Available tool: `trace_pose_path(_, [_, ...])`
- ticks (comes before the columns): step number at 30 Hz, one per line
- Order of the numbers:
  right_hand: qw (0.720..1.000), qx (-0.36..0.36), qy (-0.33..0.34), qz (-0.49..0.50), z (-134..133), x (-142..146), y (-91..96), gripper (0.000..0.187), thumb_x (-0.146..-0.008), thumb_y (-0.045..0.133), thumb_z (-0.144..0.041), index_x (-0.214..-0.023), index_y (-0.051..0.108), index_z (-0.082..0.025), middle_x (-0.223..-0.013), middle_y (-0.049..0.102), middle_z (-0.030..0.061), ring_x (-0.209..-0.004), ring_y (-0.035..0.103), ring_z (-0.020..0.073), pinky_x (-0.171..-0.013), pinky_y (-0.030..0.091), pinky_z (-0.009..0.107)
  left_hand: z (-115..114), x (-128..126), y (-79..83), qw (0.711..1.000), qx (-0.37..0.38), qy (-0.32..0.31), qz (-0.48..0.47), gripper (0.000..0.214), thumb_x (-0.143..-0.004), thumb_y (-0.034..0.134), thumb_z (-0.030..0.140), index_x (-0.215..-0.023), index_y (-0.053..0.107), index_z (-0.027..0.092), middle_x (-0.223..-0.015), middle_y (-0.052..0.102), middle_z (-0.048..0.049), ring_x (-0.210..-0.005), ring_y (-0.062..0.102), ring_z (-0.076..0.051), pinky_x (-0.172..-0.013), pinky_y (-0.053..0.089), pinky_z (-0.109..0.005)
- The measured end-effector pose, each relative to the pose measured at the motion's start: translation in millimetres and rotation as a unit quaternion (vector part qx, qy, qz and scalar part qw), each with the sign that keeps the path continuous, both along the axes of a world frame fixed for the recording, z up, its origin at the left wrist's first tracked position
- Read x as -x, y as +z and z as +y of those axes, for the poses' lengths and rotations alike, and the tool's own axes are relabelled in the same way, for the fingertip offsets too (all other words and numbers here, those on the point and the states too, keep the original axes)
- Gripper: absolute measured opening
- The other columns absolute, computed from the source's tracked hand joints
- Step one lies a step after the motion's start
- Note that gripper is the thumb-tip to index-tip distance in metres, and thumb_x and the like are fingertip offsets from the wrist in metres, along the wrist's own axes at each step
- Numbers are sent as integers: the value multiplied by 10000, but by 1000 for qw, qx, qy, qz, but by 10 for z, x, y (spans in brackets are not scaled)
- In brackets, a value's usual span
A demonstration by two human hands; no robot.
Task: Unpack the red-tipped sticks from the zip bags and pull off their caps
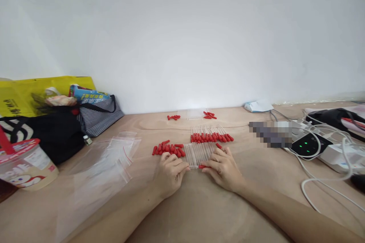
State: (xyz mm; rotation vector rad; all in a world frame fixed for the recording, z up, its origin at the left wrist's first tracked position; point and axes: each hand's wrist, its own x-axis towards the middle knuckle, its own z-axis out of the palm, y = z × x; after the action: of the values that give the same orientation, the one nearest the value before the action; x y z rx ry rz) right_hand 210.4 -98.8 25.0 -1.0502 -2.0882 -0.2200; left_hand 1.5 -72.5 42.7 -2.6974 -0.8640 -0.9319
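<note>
Low in the middle of the table, my left hand [172, 172] pinches one end of a clear dropper tube [194, 167]. My right hand [224, 167] has its fingers closed on a red rubber bulb [203, 166] at the tube's other end. How far the bulb sits over the tube I cannot tell. Just beyond my fingers lies a row of bare clear tubes [199, 152]. Loose red bulbs [169, 149] are heaped left of them, and another bulb [219, 146] shows by my right fingers. Farther back is a row of droppers with red bulbs fitted [211, 137].
Clear zip bags [108, 163] lie at left, near a drink cup [28, 163] and a striped bag [99, 115]. At right are white cables [308, 178] and a black device with green lights [309, 146]. More red bulbs [210, 115] lie near the wall.
</note>
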Motion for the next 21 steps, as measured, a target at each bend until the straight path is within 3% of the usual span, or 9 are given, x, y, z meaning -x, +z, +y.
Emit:
trace_pose_path(8, [999, 5, 28, 14, -19, -38, 4, 174, -820, 509, -310, -785, 660, -232, -584, 562, -10, -656, 423, 127, -689, 221, 321, -10, 11, -38, 1000, 11, -15, -5, 222, -855, 427, 221, -688, 569, 179, -569, 579, 16, -582, 423, -125, -665, 255, -316])
trace_pose_path(21, [997, 26, 48, -59, -39, -68, 65, 234, -835, 429, -211, -938, 637, -243, -606, 482, -10, -655, 388, 128, -736, 235, 339, -7, 13, -54, 1000, 6, -10, 11, 232, -852, 426, 215, -678, 577, 182, -558, 563, 13, -583, 447, -124, -664, 268, -305])
